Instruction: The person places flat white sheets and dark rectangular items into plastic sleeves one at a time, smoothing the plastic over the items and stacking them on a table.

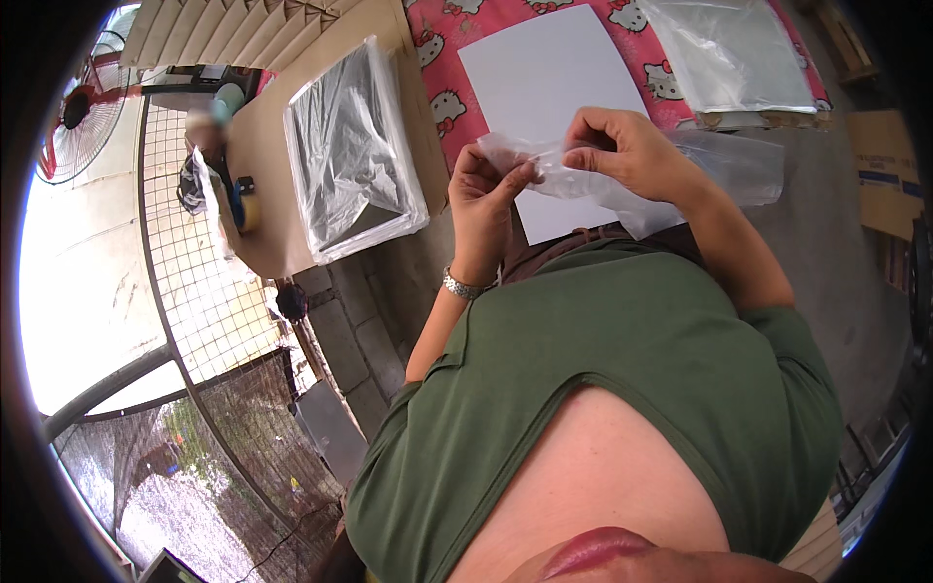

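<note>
Both hands are raised over a white sheet [549, 73] at the near edge of the table, pinching a clear plastic bag [573, 180] between them. My left hand [486, 199] has thumb and fingers closed on the bag's left end. My right hand [632, 155] is closed in a pinch on the crumpled plastic a little to the right, its fingertips partly hidden. The rest of the bag trails to the right under my right wrist. A stack of flat clear plastic bags [729, 53] lies at the far right.
Left of the sheet, a plastic-wrapped dark flat pack [355, 151] rests on brown cardboard [258, 175]. Beside it is a tape roll [250, 204]. Folded cardboard strips [228, 34] lie at the back left. A red fan [78, 107] stands far left; a cardboard box [882, 175] is at right.
</note>
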Motion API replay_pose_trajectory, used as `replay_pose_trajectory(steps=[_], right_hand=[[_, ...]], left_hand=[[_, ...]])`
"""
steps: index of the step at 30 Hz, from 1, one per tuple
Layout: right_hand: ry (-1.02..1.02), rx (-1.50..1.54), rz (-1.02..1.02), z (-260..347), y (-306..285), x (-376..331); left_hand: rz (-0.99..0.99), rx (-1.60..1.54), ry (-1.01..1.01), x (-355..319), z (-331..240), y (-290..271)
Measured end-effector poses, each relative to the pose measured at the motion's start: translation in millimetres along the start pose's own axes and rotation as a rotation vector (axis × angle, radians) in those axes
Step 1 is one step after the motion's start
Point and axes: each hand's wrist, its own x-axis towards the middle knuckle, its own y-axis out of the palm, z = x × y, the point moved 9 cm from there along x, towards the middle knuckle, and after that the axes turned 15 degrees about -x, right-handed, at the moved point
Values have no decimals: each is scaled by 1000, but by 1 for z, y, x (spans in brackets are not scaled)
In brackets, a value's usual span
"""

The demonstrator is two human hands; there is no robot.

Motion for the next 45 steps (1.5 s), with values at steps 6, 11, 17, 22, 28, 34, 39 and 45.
replay_pose_trajectory(steps=[6, 11, 17, 22, 28, 34, 39, 45], right_hand=[[-70, 46, -323, -11, -29, 3], [163, 624, 49, -11, 10, 6], [-202, 334, 341, 2, 7, -12], [8, 906, 173, -6, -30, 2], [-25, 226, 598, -5, -1, -28], [-96, 875, -117, -9, -72, -8], [195, 452, 188, -46, -46, -19], [-109, 633, -24, -27, -63, -6]], left_hand=[[-9, 84, -90, -7, 18, 11], [106, 2, -202, -7, 30, -8], [3, -372, -276, -8, -11, -45], [472, 261, -572, -47, 18, 2], [179, -224, -172, -9, -56, -35], [699, 525, -751, -46, 17, 0], [204, -400, -187, 7, -49, -52], [360, -218, -388, -14, -7, -27]])
